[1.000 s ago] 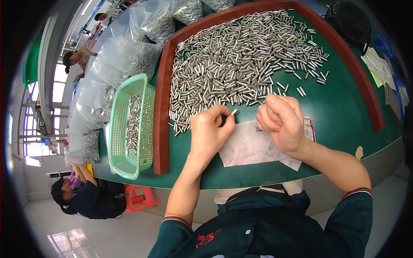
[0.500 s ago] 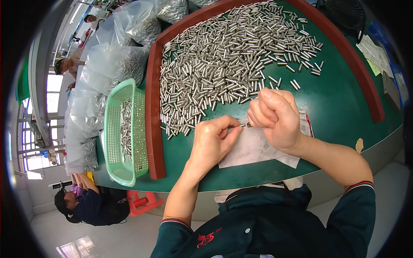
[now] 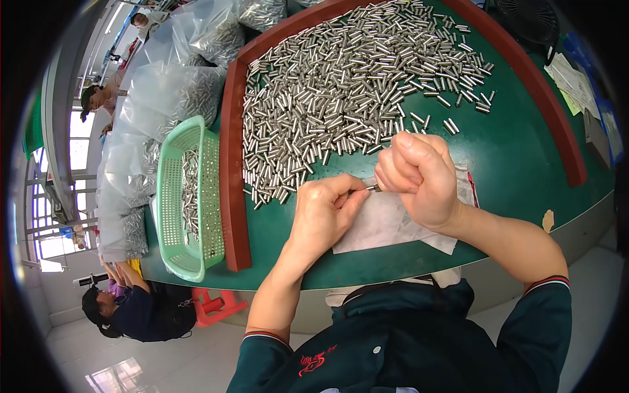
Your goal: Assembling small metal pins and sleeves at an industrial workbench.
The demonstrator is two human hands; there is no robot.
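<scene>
Over the near edge of the green desk, both hands meeting above a clear plastic sheet. Left hand with fingers pinched on one end of a small metal pin; right hand clenched in a fist just beside it, touching the pin's other end, grip inside the fist hidden. Beyond the hands, a broad heap of silver metal pins spread across the desk, bounded by a red-brown raised frame. Left of the frame, a pale green plastic basket holding more pins. Farther left, clear plastic bags stuffed with the same pins. Below the desk's left edge, another person in dark clothing crouched on the floor beside a red stool.
</scene>
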